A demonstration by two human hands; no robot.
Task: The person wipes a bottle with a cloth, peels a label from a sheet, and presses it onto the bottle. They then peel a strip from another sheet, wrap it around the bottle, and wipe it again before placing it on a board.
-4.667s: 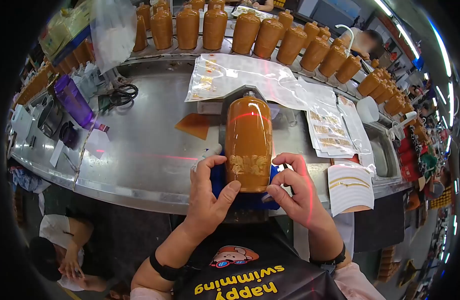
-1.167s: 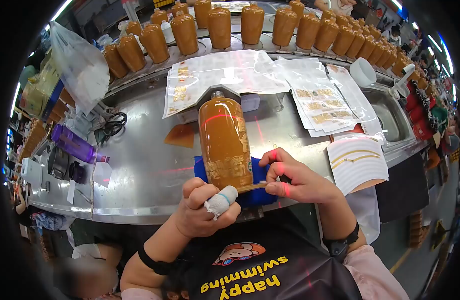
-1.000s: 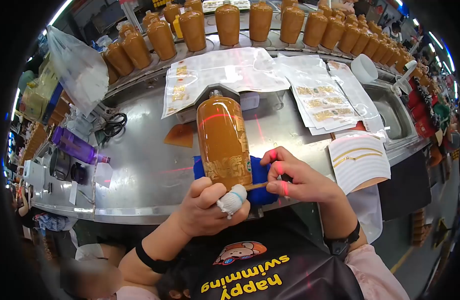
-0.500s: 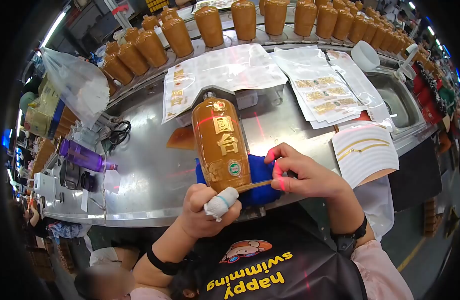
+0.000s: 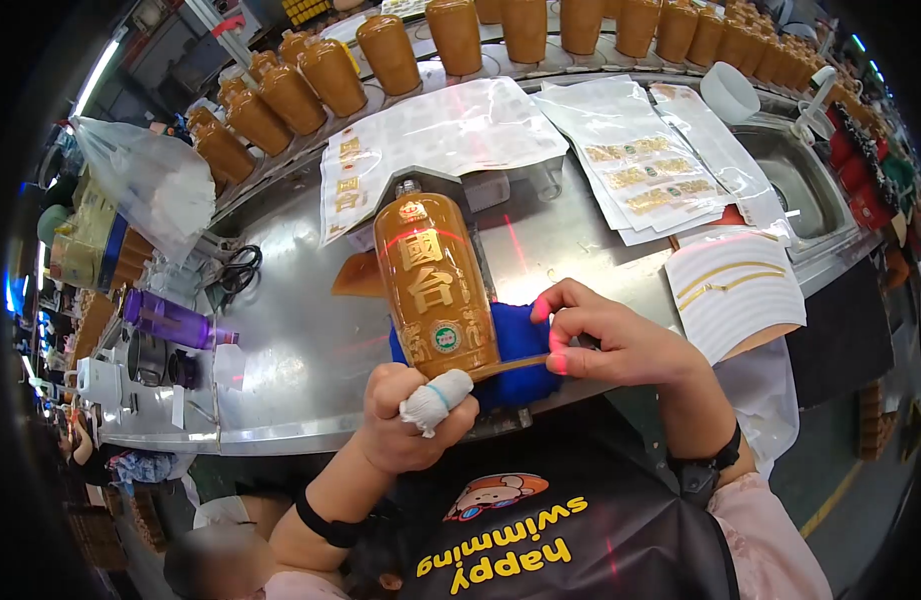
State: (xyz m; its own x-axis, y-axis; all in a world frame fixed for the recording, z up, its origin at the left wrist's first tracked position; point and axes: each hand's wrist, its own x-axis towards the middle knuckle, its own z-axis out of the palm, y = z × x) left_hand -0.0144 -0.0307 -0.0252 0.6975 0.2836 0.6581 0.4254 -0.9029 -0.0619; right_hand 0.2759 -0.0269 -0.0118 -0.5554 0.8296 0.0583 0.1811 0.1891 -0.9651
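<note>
A glossy brown bottle (image 5: 436, 270) with raised gold characters and a round green seal lies tilted on a dark holder, its neck pointing away from me. My left hand (image 5: 416, 415) is closed at the bottle's base, a finger wrapped in white cloth (image 5: 438, 402) pressing there; its other fingertips are hidden. From the base a narrow gold strip (image 5: 516, 366) stretches to the right. My right hand (image 5: 616, 338) pinches the free end of that strip between thumb and fingers, just off the bottle. A blue cloth (image 5: 526, 385) is bunched under the bottle's lower end.
White sheets of gold labels (image 5: 646, 170) lie at the back right, beside a sink (image 5: 806, 190). Gold strips rest on a white ridged pad (image 5: 731, 290) at right. Brown bottles (image 5: 391, 55) line the curved conveyor behind. A purple bottle (image 5: 171, 318) lies at left.
The bottle has turned slightly, its characters and seal shifting left. More of the strip shows between it and my right hand. Bottles on the conveyor have shifted in view.
</note>
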